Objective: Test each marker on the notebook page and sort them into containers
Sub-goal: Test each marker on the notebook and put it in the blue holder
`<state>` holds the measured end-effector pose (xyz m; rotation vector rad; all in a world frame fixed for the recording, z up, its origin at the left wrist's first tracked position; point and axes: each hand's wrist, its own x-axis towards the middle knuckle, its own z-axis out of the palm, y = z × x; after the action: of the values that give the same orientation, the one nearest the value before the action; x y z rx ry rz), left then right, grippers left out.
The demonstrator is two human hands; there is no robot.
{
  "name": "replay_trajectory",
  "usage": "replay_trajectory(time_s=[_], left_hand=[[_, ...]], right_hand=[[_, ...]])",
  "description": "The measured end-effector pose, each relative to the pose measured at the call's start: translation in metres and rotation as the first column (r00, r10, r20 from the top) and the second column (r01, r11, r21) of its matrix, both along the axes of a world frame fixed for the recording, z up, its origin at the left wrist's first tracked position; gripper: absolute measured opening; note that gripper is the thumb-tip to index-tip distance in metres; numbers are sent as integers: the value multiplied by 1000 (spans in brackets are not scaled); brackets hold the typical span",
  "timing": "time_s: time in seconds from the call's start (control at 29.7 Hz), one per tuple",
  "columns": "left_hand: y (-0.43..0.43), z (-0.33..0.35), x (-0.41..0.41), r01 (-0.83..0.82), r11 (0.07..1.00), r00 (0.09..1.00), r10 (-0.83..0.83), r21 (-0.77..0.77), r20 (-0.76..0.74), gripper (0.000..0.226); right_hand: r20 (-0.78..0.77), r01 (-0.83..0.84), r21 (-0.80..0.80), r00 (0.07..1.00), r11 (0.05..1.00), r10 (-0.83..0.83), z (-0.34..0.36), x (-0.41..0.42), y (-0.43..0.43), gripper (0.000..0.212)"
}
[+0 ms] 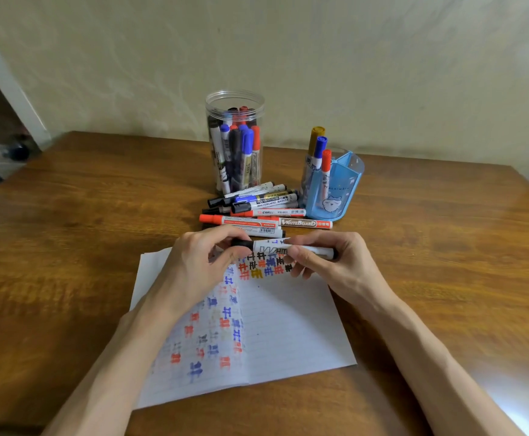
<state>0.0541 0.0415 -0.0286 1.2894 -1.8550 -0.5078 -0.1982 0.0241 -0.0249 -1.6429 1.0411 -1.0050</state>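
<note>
At the centre of the frame a white whiteboard marker with a black cap (272, 247) is held level above the top edge of the open lined notebook (288, 325). Its cap end is pinched by the left hand (194, 265) and its barrel is gripped by the right hand (332, 262). Some test marks on the page are hidden by both hands. Just behind them a loose pile of markers (257, 212) is laid on the brown wooden bench (445, 247). Higher up, a clear round plastic jar (235, 146) full of markers is placed, with a light blue plastic pen holder (342, 184) to its right.
</note>
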Motion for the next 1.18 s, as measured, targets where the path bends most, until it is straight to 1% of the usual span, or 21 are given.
replay_trajectory(time_s=[0.1,0.2,0.27,0.44,0.54,0.64,0.74,0.81,0.87,0.91,0.94,0.98,1.04,1.11,1.18], left_hand=[[0,0,-1,-21,1000,1000,22,-13,20,31],[0,-1,-2,-35,998,998,37,-43,44,21],[0,-1,-3,-43,998,998,46,-56,54,20],[-1,0,-5,-35,998,997,38,-42,64,20],[-2,4,-4,-20,1000,998,21,-9,66,20],[-7,14,-5,-25,997,999,23,79,22,16],[-14,28,-11,-5,993,998,13,117,-63,16],[-18,42,-16,7,997,993,2,80,-115,15],[-24,58,-22,1,1000,982,-1,-1,-191,14],[-27,65,-26,-6,999,972,-6,-52,-234,14],[-31,73,-31,-11,995,961,-17,-100,-277,14],[-34,80,-38,-11,990,947,-34,-139,-318,15],[-43,91,-54,-2,979,929,-74,-203,-363,14],[-53,98,-70,1,967,915,-103,-253,-389,12],[-63,102,-87,-12,956,903,-115,-294,-413,11]], right_hand=[[8,23,-6,1000,1000,-23,-6,3,-1,14],[44,15,-6,999,1000,-15,-8,5,-1,13],[56,24,-6,998,1000,-24,-10,6,-1,14],[61,30,-7,998,1000,-30,-13,7,0,14],[48,23,-7,999,1000,-23,-13,6,-2,13],[65,44,-63,997,997,-39,-12,7,-6,13],[127,118,-85,986,989,-106,-7,5,-5,25],[169,251,-100,958,963,-232,-2,0,-5,32],[213,421,-117,895,899,-391,-1,-5,-8,32],[206,473,-129,872,872,-443,-1,-7,-10,37],[175,497,-139,864,856,-473,-3,-9,-12,46],[128,496,-139,867,857,-481,-5,-10,-14,58],[78,442,-101,897,892,-435,-6,-10,-18,77],[65,390,-84,920,917,-386,-7,-8,-20,83],[54,400,-95,916,912,-397,-11,-9,-21,81]])
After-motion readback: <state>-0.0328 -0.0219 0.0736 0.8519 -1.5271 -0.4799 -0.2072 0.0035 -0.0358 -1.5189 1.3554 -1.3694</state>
